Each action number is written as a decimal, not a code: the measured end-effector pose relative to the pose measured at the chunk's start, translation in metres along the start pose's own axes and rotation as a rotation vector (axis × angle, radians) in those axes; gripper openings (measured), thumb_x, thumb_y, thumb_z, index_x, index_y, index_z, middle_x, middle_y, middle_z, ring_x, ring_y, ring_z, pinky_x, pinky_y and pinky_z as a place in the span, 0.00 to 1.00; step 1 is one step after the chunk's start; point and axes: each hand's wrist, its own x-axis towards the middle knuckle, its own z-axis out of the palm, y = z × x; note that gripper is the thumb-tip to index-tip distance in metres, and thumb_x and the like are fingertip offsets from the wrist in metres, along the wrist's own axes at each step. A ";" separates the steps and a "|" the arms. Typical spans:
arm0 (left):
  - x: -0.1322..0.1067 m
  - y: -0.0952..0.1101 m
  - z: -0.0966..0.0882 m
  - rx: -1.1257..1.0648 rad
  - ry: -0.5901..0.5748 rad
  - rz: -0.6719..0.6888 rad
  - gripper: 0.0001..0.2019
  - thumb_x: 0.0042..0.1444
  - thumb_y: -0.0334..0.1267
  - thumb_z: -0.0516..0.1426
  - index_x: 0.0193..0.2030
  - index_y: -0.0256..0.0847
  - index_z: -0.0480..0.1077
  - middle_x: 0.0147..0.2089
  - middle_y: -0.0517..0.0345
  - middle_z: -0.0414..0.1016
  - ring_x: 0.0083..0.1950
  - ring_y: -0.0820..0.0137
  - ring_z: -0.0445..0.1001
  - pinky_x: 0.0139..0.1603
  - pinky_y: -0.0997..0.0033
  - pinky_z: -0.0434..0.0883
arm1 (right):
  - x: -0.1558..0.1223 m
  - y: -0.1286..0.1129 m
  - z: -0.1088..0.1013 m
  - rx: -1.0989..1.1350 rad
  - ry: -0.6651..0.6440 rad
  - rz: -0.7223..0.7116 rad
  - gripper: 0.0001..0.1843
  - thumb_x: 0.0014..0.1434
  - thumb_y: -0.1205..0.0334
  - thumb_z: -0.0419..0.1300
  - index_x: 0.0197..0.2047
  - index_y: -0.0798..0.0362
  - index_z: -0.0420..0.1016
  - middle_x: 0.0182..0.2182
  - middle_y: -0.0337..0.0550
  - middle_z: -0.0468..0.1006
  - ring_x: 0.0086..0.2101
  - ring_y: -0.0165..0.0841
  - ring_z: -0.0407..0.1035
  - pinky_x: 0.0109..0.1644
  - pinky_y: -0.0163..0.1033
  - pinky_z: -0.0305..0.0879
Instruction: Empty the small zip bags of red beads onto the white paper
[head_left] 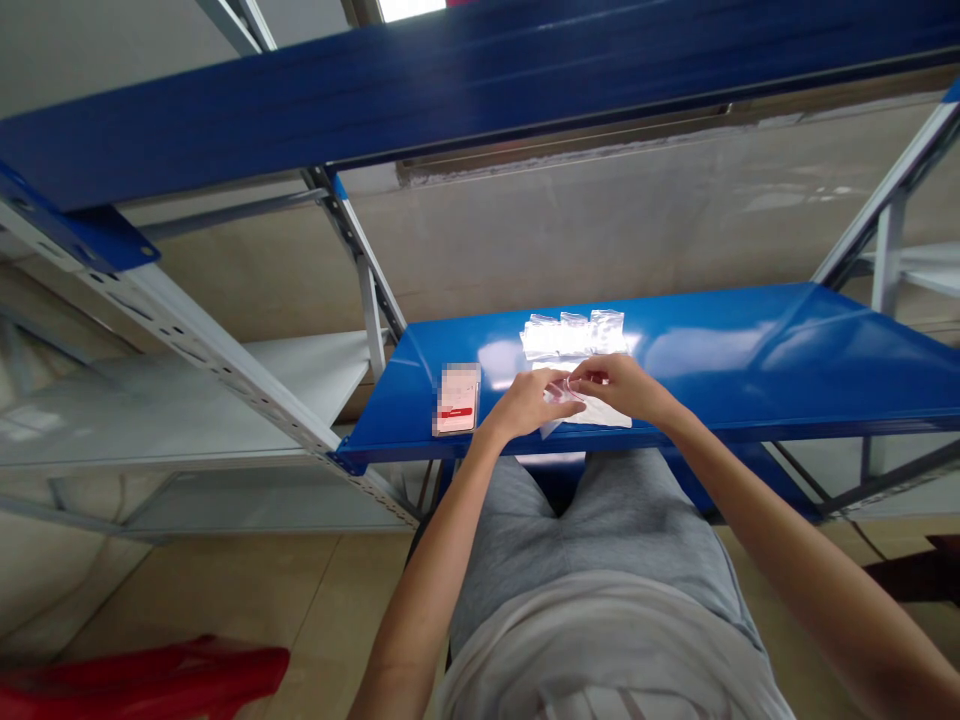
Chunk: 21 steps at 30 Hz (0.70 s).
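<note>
Over the front of the blue shelf, my left hand (534, 405) curls its thumb and fingers around a small, pinkish, see-through piece (556, 390), its kind too small to make out. Close beside it, my right hand (626, 386) pinches a thin pinkish strand (574, 389) at the fingertips; the fingers partly hide it. White sheet-like material (609, 413) lies under both hands, with a clear corner sticking out below the left one. Just behind them, several clear plastic bags (574, 334) lie in a row, shining with glare.
A phone (457, 400) with a lit screen lies left of my hands on the blue shelf (750, 360). A blue beam (480, 85) crosses above. Metal uprights (225, 350) and a white shelf (300, 380) stand at left. A red plastic object (150, 680) is on the floor.
</note>
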 end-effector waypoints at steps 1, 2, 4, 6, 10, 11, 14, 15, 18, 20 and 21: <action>0.000 0.000 0.000 -0.004 -0.004 0.004 0.22 0.57 0.49 0.66 0.56 0.41 0.77 0.48 0.52 0.83 0.46 0.64 0.80 0.48 0.66 0.73 | 0.001 0.000 0.001 0.003 -0.002 -0.002 0.15 0.61 0.54 0.60 0.36 0.54 0.85 0.25 0.41 0.78 0.28 0.32 0.65 0.32 0.37 0.55; 0.000 -0.001 -0.001 -0.001 -0.002 0.003 0.23 0.57 0.49 0.66 0.56 0.41 0.77 0.48 0.51 0.83 0.46 0.64 0.80 0.48 0.66 0.73 | 0.002 0.002 0.002 0.004 0.002 0.000 0.16 0.62 0.53 0.59 0.35 0.54 0.84 0.25 0.42 0.79 0.28 0.32 0.66 0.32 0.37 0.56; 0.000 -0.002 -0.002 0.017 0.016 -0.008 0.23 0.57 0.50 0.66 0.56 0.40 0.77 0.50 0.51 0.82 0.47 0.63 0.80 0.47 0.67 0.74 | 0.003 0.009 0.003 -0.021 0.034 0.026 0.17 0.64 0.53 0.57 0.35 0.55 0.83 0.26 0.43 0.79 0.28 0.33 0.67 0.33 0.37 0.57; 0.000 -0.003 -0.002 0.031 0.041 -0.025 0.23 0.57 0.50 0.66 0.56 0.40 0.78 0.50 0.51 0.82 0.47 0.63 0.80 0.48 0.66 0.74 | 0.004 0.019 0.006 -0.107 0.076 0.082 0.15 0.65 0.57 0.58 0.35 0.55 0.83 0.26 0.44 0.80 0.28 0.33 0.69 0.34 0.37 0.59; 0.000 -0.006 -0.003 0.037 0.049 -0.032 0.24 0.56 0.51 0.66 0.56 0.41 0.78 0.50 0.52 0.83 0.47 0.62 0.80 0.49 0.66 0.74 | 0.004 0.036 0.021 -0.307 0.086 0.141 0.10 0.62 0.65 0.60 0.38 0.56 0.84 0.33 0.49 0.83 0.34 0.37 0.73 0.40 0.38 0.62; 0.000 -0.006 -0.003 0.038 0.044 -0.033 0.25 0.56 0.51 0.66 0.56 0.41 0.77 0.51 0.51 0.83 0.48 0.62 0.81 0.49 0.66 0.75 | 0.003 0.039 0.025 -0.337 0.076 0.145 0.10 0.62 0.65 0.60 0.39 0.56 0.84 0.35 0.51 0.83 0.36 0.38 0.74 0.42 0.39 0.62; 0.000 -0.008 -0.002 0.038 0.037 -0.046 0.25 0.56 0.51 0.66 0.57 0.41 0.77 0.53 0.50 0.82 0.50 0.61 0.81 0.51 0.65 0.75 | 0.002 0.043 0.036 -0.390 0.049 0.160 0.10 0.63 0.65 0.61 0.43 0.56 0.84 0.38 0.51 0.82 0.39 0.39 0.74 0.44 0.38 0.63; 0.000 -0.008 -0.002 0.037 0.037 -0.051 0.25 0.55 0.51 0.66 0.57 0.41 0.77 0.53 0.50 0.82 0.50 0.61 0.80 0.51 0.64 0.75 | 0.002 0.043 0.038 -0.401 0.046 0.166 0.11 0.63 0.65 0.61 0.44 0.56 0.84 0.39 0.51 0.82 0.40 0.39 0.74 0.45 0.38 0.62; 0.000 -0.008 -0.002 0.033 0.032 -0.054 0.24 0.55 0.50 0.66 0.56 0.42 0.77 0.52 0.51 0.83 0.49 0.61 0.81 0.52 0.64 0.75 | 0.002 0.041 0.039 -0.430 0.043 0.174 0.12 0.65 0.64 0.60 0.45 0.55 0.84 0.39 0.50 0.81 0.40 0.39 0.74 0.44 0.38 0.62; 0.000 -0.008 -0.003 0.034 0.029 -0.048 0.23 0.56 0.50 0.66 0.55 0.42 0.78 0.51 0.52 0.83 0.48 0.62 0.81 0.51 0.64 0.75 | 0.001 0.038 0.038 -0.444 0.040 0.171 0.12 0.66 0.64 0.59 0.44 0.55 0.84 0.39 0.51 0.81 0.40 0.39 0.73 0.42 0.38 0.61; 0.000 -0.008 -0.003 0.036 0.030 -0.045 0.23 0.56 0.50 0.66 0.55 0.42 0.78 0.51 0.52 0.83 0.48 0.62 0.81 0.51 0.65 0.75 | 0.001 0.036 0.037 -0.450 0.037 0.168 0.12 0.66 0.65 0.58 0.43 0.54 0.85 0.39 0.51 0.81 0.40 0.39 0.73 0.42 0.37 0.60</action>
